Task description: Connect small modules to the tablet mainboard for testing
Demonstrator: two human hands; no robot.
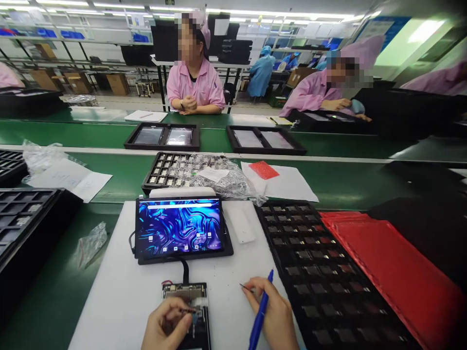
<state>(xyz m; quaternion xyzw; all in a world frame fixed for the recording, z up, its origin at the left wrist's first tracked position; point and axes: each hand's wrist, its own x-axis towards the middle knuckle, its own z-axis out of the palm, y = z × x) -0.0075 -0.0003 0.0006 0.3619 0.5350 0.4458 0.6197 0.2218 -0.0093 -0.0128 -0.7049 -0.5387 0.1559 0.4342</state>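
My left hand (167,324) pinches a small thin part over an open device (186,291) with a bare circuit board; its fingers partly cover it. A black ribbon cable (185,273) runs from the board up towards a lit tablet screen (179,226), which leans tilted on a black stand. To the right, my right hand (274,311) is closed with a blue pen (260,313) lying across its fingers. A thin dark tip (242,286) sticks out from the pinched fingertips; its kind is not clear. Both hands are above a white mat (116,291).
A black tray (286,255) of small parts borders the mat at right, beside red bubble bags (397,253). Behind the screen, clear plastic wrap (233,180) covers another parts tray (149,181). Left stands a stacked black tray (69,199). People in pink sit across the green bench (204,118).
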